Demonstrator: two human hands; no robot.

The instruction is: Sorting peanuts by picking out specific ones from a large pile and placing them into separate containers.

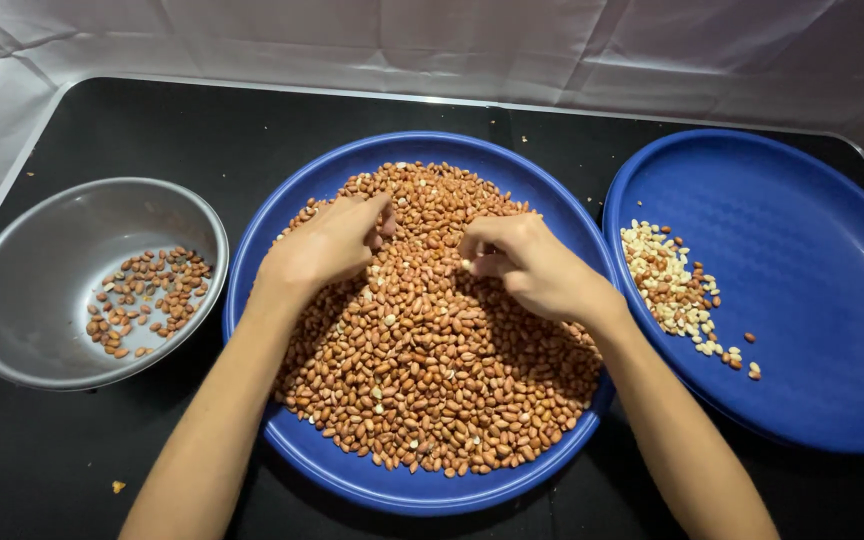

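With your right hand [532, 268] curled over the heap, thumb and forefinger are pinched together on what looks like a single pale kernel at the fingertips [468, 262]; your left hand [327, 245] lies knuckles-up just beside it, fingers bunched and dug into the nuts, and whether it grips anything you cannot tell from here. Both hands rest on the peanuts [432, 370], red-brown skinned, piled loose and deep across the middle blue plate [352, 478]. Expect each nut to be light, hard and smooth, quick to roll or squirt out of a tight pinch; the papery skins likely flake under rubbing. Take one at a time across its narrow waist with the pads, gently, or rake a few into a cupped palm. The heap itself will shift and slide under any pressure, so nuts near the rim could spill. To your left, the grey metal bowl [12, 300] holds a thin scatter of skinned brown nuts [147, 295]. To your right, the second blue plate [812, 300] carries a small strip of pale, skinless kernels [667, 285]. All sit on a black table [42, 460], with a few stray crumbs.
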